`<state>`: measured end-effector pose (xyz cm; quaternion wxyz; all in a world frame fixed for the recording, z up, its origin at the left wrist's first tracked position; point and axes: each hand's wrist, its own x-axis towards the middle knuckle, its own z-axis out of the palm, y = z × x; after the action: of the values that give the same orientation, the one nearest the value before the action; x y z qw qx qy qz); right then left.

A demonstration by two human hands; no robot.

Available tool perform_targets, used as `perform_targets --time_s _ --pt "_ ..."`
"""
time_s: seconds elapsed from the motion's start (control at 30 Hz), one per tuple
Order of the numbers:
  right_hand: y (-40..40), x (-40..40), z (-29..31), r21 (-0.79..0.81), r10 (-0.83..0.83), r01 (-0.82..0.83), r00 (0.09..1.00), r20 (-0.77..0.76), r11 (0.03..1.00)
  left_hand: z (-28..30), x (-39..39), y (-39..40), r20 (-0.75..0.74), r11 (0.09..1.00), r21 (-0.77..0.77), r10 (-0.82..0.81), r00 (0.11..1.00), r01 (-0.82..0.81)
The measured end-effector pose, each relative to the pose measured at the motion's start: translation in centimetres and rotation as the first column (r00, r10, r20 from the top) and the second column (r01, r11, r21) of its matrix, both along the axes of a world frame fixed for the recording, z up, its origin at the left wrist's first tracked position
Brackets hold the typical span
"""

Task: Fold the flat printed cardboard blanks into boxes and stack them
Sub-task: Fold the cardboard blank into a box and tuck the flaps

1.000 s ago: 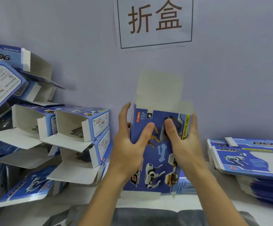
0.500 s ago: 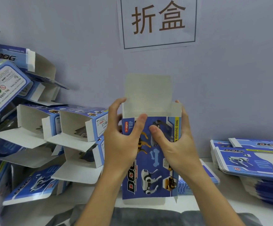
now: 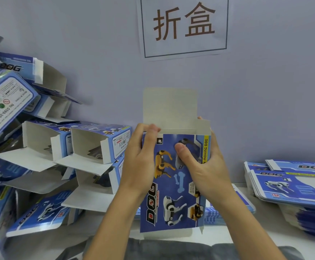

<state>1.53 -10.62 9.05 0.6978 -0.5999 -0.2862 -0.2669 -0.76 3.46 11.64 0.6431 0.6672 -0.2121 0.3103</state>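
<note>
I hold a blue printed box (image 3: 173, 186) upright in front of me, opened into a tube, its white top flap standing up against the wall. My left hand (image 3: 139, 162) grips the box's left side, fingertips curled over the top left corner at the side flap. My right hand (image 3: 203, 166) grips the right side, thumb pressed on the printed front, fingers behind. The short bottom flaps hang open at the near edge.
A heap of folded blue boxes (image 3: 89, 147) with open white flaps fills the left side. A stack of flat blanks (image 3: 292, 186) lies at the right, another flat pile (image 3: 231, 211) behind the held box. A paper sign (image 3: 184, 25) hangs on the grey wall.
The box has shifted left and lower and squared up. My left thumb has left the front panel; my left fingers now curl over the top left corner.
</note>
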Motion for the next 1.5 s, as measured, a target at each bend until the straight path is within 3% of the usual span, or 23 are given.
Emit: perform_targets --time_s 0.37,0.47,0.63,0.77,0.93,1.3,1.5 --pt "-0.8 -0.1 0.4 -0.105 0.055 -0.062 0.996 -0.070 0.993 -0.2 0.0 -0.3 -0.038 0.992 -0.124 0.033 0.999 -0.037" --pt "-1.3 -0.1 0.8 0.006 0.137 -0.137 0.979 -0.152 0.990 0.5 -0.2 0.1 -0.098 0.991 -0.128 0.015 0.995 -0.028" --pt "-0.8 0.1 1.2 0.058 0.057 -0.047 0.978 -0.200 0.997 1.1 -0.4 0.8 -0.127 0.996 -0.052 -0.074 0.989 0.068" --pt "-0.4 0.1 1.1 0.167 0.094 -0.054 0.966 -0.241 0.984 1.0 -0.8 -0.5 -0.115 0.991 -0.117 -0.076 0.990 0.062" --pt "-0.7 -0.1 1.5 0.137 0.186 -0.156 0.951 -0.245 0.978 1.0 -0.5 -0.4 -0.142 0.986 -0.142 -0.112 0.984 0.091" --pt "-0.5 0.0 1.4 0.183 0.171 -0.129 0.957 -0.234 0.975 1.0 -0.8 -0.8 0.044 0.975 -0.190 0.130 0.991 -0.120" --pt "-1.4 -0.1 0.8 0.244 0.259 -0.204 0.941 -0.219 0.948 0.3 -0.4 -0.9 -0.010 0.945 -0.299 0.139 0.990 -0.135"
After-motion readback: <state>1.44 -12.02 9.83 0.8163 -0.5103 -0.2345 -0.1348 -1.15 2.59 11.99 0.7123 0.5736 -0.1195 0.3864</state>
